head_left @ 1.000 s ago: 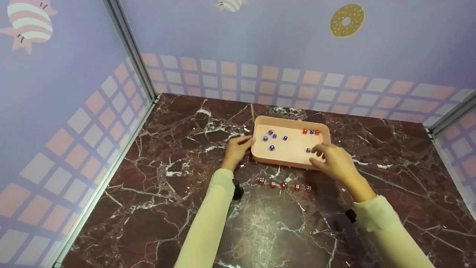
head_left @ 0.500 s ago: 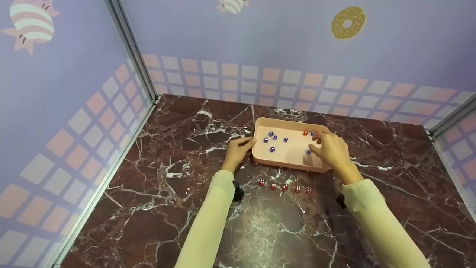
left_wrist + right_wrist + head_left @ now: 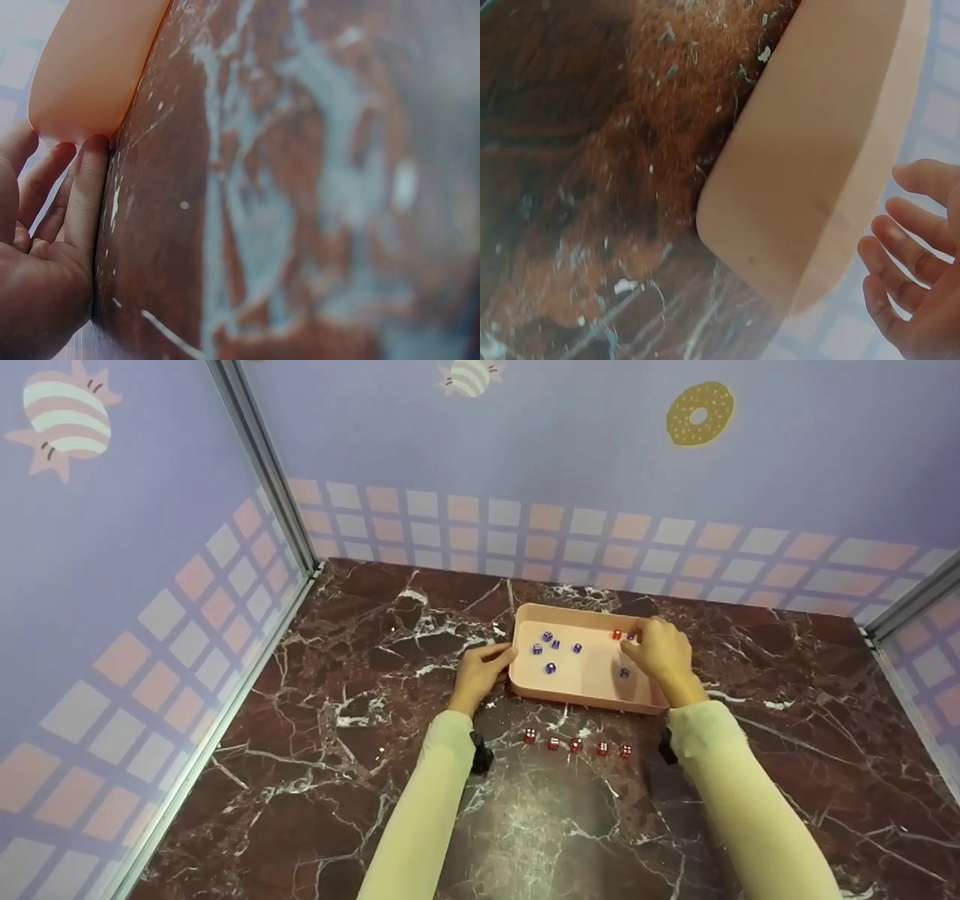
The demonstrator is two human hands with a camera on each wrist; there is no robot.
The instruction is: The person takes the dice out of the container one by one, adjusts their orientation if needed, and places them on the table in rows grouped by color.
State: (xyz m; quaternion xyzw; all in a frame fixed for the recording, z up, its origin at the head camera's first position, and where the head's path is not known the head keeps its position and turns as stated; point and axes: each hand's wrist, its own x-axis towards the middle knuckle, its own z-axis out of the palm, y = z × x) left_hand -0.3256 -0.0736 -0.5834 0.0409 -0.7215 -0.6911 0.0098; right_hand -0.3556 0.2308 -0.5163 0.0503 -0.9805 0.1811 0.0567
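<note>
A shallow peach tray (image 3: 592, 701) sits on the marble-patterned table. My left hand (image 3: 480, 673) touches its left end, with fairly straight fingertips at the wall in the left wrist view. My right hand (image 3: 661, 651) is over the tray's back right corner, its fingers loosely bent and nothing visible between them in the right wrist view. By those fingertips are a red die (image 3: 616, 634) and a partly covered blue die (image 3: 631, 637); the corner behind is hidden. Another blue die (image 3: 624, 673) lies nearer the front. Several blue dice, among them one blue die (image 3: 550, 668), lie in the left half.
Several red dice, including a middle red die (image 3: 576, 745), form a row on the table (image 3: 330, 780) in front of the tray. A purple back wall (image 3: 525, 450) with printed squares rises behind, and a similar side wall (image 3: 150, 510) stands at the left.
My right hand has moved from the tray's front right area to its back right corner, covering a red die there. My left hand stays at the tray's left end.
</note>
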